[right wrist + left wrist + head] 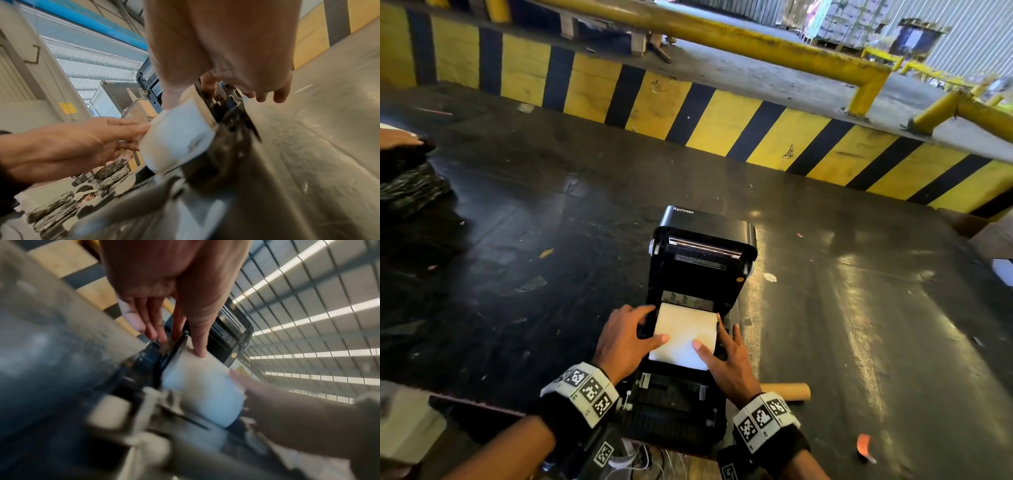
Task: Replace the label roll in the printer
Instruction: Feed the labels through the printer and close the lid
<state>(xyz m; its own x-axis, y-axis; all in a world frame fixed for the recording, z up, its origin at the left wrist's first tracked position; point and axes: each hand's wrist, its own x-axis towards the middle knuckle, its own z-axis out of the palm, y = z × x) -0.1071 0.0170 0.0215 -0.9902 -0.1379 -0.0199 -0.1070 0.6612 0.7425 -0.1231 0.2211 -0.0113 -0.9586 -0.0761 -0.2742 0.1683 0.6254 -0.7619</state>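
Note:
A black Xprinter label printer (pixel 703 236) stands on the dark table (pixel 534 240) with its lid raised. A white label roll (pixel 685 330) lies in its open bay. My left hand (pixel 631 334) lies at the roll's left end, its thumb pressing on top of the paper and its fingers straight along the black side guide. My right hand (pixel 732 356) mirrors it at the right end, thumb on the paper and index finger along the roll's end face. The left wrist view shows the roll (pixel 201 386) under my left thumb (pixel 200 350). In the right wrist view, the roll (pixel 176 138) lies beneath my right hand (pixel 216 48).
A bare brown cardboard core (pixel 787 391) lies on the table just right of the printer. A black wrapped bundle (pixel 410 185) sits far left, a cardboard box (pixel 993 236) at the right edge. A yellow-and-black striped barrier (pixel 722 116) runs behind. Cables (pixel 640 462) hang at the near edge.

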